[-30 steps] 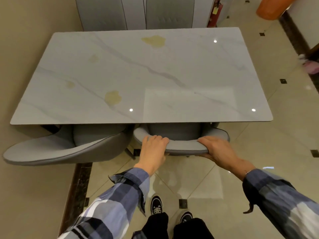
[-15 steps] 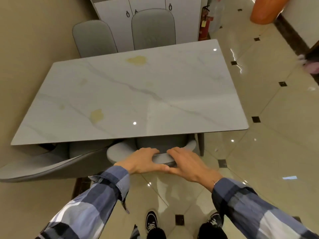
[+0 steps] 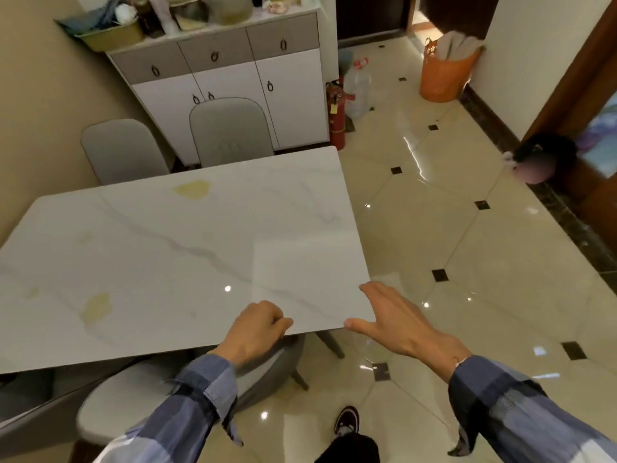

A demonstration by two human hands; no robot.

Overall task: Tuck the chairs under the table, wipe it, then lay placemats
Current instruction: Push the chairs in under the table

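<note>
Since the earlier frame, both hands have come off the curved back of the near grey upholstered chair (image 3: 267, 372), and the view has swung up and to the right, bringing the white three-door sideboard (image 3: 233, 78) into sight. The left hand (image 3: 253, 332) is hovering over the near edge of the white marble-patterned rectangular table (image 3: 167, 248), its fingers curled into a loose fist and gripping nothing. The right hand (image 3: 397, 319) is hanging just beside the near right corner of the table, fingers spread and palm down, empty. The near grey chair is sitting tucked under the near edge, only its back and legs showing. A second grey chair (image 3: 43, 412) is lying partly under the near left edge. Two more grey chairs (image 3: 230, 132) are standing at the far edge, their backs upright. Yellowish stains (image 3: 193, 188) are marking the tabletop near the far edge and near the left side. An orange bin (image 3: 444, 75) is standing on the glossy tiled floor (image 3: 467, 245), well apart from the table.
</note>
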